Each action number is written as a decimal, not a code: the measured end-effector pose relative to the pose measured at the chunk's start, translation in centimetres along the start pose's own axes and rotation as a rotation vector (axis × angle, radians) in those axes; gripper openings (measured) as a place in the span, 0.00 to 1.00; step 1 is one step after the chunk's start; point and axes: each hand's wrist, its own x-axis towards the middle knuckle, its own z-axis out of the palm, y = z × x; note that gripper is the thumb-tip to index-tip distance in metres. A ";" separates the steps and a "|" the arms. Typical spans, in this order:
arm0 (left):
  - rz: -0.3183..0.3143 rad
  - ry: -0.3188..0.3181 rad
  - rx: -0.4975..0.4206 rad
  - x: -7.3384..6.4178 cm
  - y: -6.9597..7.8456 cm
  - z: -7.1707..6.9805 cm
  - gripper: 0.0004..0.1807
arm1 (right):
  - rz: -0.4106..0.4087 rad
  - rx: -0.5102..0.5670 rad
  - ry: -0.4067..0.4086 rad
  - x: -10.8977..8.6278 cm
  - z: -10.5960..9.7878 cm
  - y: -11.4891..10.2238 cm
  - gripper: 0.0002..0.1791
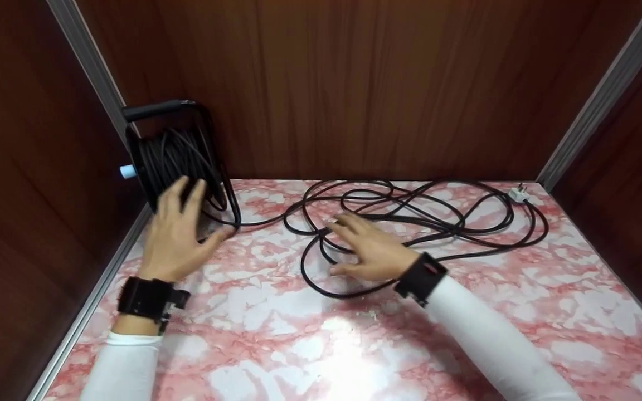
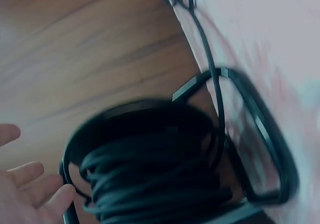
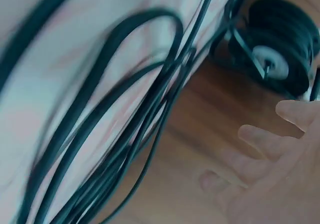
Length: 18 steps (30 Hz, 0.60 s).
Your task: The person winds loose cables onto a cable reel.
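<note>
A black cable reel (image 1: pixel 173 156) stands upright at the back left, cable wound on its drum and a carrying handle on top. My left hand (image 1: pixel 179 236) is in front of the reel with spread fingers, and holds nothing. In the left wrist view the wound cable (image 2: pixel 150 184) fills the lower middle, with the fingertips beside it. Loose black cable (image 1: pixel 438 223) runs from the reel in tangled loops across the tabletop. Over the near loops hovers my right hand (image 1: pixel 374 250), fingers extended and nothing in its grasp. A white plug (image 1: pixel 518 194) ends the cable at the far right.
The tabletop (image 1: pixel 254 345) has a red and white marbled surface. Brown wood-grain panels (image 1: pixel 354 89) rise at the back and both sides, with metal strips (image 1: pixel 594 94) along their corners. A pale knob (image 1: pixel 127 171) sticks out from the reel's left side.
</note>
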 end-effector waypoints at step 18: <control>-0.219 0.190 -0.016 2.6 -7.2 -4.4 0.52 | -0.222 -0.141 -0.161 11.5 6.8 -8.9 0.57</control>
